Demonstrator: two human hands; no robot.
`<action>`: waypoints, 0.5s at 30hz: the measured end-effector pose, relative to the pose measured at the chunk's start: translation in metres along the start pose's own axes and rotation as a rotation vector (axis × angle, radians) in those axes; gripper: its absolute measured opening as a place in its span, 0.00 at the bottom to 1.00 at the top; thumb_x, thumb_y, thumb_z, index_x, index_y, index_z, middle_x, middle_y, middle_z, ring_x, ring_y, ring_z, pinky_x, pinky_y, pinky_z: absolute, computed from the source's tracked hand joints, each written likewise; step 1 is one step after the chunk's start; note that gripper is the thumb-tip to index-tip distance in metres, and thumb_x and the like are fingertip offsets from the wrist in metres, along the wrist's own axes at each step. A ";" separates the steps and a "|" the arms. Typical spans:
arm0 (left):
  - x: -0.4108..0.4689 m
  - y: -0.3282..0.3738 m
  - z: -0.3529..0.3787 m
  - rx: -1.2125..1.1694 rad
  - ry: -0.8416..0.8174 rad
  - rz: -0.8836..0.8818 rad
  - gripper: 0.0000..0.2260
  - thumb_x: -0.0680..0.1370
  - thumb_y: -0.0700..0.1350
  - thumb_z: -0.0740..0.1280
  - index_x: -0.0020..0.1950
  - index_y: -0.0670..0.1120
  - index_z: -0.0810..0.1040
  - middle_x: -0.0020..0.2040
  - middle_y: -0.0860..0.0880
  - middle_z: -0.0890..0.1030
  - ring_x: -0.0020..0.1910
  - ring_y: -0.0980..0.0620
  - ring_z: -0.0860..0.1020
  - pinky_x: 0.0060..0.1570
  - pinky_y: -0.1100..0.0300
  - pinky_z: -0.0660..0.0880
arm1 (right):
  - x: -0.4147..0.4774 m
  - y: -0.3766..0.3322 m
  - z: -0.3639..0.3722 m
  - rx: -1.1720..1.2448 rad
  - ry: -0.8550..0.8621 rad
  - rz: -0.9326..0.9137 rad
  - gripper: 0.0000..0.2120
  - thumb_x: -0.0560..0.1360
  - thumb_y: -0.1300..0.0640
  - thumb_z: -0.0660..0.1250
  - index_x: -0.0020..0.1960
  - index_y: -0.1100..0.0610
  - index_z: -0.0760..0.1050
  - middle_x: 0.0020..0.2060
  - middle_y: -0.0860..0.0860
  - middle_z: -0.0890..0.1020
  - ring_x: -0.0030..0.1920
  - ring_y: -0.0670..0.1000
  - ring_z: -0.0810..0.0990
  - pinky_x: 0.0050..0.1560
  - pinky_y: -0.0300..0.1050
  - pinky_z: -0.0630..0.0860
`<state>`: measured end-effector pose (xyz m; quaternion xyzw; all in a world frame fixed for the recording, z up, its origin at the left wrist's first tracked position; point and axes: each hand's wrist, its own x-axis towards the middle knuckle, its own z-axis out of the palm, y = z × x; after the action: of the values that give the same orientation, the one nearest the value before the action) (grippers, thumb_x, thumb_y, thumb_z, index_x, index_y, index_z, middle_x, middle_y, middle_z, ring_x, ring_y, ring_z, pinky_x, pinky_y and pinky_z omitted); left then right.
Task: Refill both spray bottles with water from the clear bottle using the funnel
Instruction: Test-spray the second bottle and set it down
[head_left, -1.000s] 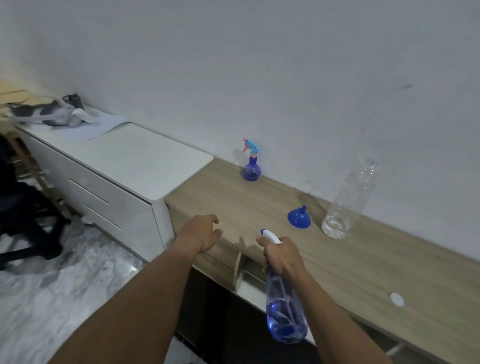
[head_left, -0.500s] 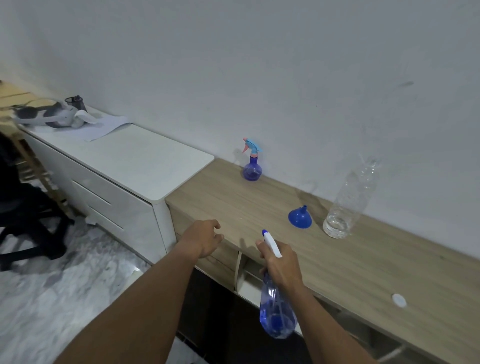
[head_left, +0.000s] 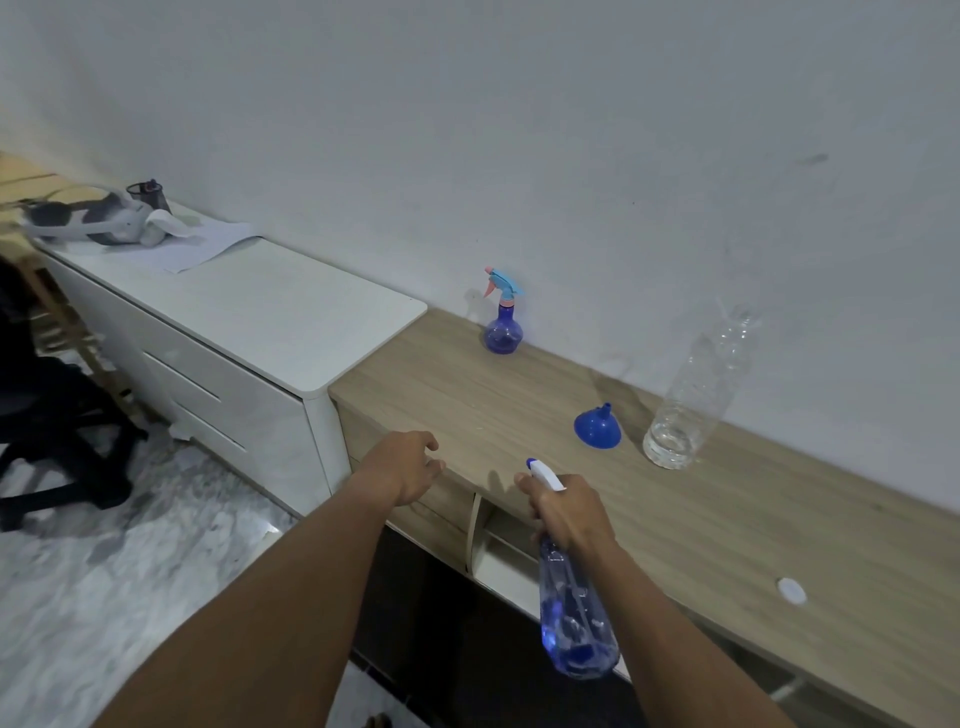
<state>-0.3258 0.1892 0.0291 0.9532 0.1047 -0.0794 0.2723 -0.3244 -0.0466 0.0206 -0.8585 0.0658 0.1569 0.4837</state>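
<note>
A long wooden counter runs along the grey wall, butted at its left end against a white cabinet that carries a sheet of paper and a white headset. A black chair stands on the marble floor further left.

The clear bottle stands upright on the counter close to the wall, uncapped, with only a shallow layer of water at its base. A white cap lies well apart from it, nearer the counter's front edge on the right.

The right hand is closed around the neck of spray bottle 1, whose translucent blue body hangs down off the front edge of the counter, its white nozzle poking out above the knuckles. Whether there is any liquid inside, I cannot tell. The left hand holds nothing, fingers loosely curled and apart, hovering at the counter's front left corner.

The blue funnel sits mouth down on the counter, spout up, just left of the clear bottle.

Spray bottle 2, small and round-bellied with a blue and pink trigger head, stands upright by the wall near the cabinet. Its contents cannot be made out.
</note>
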 end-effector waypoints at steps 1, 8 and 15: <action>0.000 0.000 0.000 -0.001 0.000 -0.001 0.18 0.81 0.52 0.65 0.69 0.48 0.74 0.61 0.47 0.79 0.54 0.49 0.78 0.58 0.56 0.75 | 0.000 0.000 -0.001 -0.006 -0.001 -0.006 0.28 0.68 0.35 0.67 0.47 0.61 0.79 0.36 0.54 0.84 0.28 0.54 0.84 0.45 0.56 0.82; -0.001 0.002 0.000 0.005 -0.008 0.001 0.18 0.81 0.52 0.65 0.70 0.48 0.74 0.62 0.46 0.79 0.57 0.48 0.79 0.58 0.56 0.74 | 0.000 0.000 0.002 -0.056 0.013 -0.005 0.26 0.68 0.36 0.67 0.46 0.59 0.75 0.35 0.55 0.84 0.28 0.54 0.84 0.45 0.57 0.83; -0.001 0.001 0.001 0.010 -0.007 0.004 0.18 0.81 0.52 0.65 0.69 0.48 0.74 0.62 0.46 0.80 0.56 0.48 0.79 0.59 0.55 0.75 | -0.002 -0.004 0.002 -0.048 0.056 -0.023 0.25 0.69 0.36 0.66 0.43 0.60 0.78 0.33 0.54 0.84 0.27 0.53 0.83 0.41 0.52 0.80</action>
<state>-0.3263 0.1876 0.0289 0.9544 0.1014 -0.0828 0.2681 -0.3259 -0.0431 0.0240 -0.8747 0.0655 0.1288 0.4626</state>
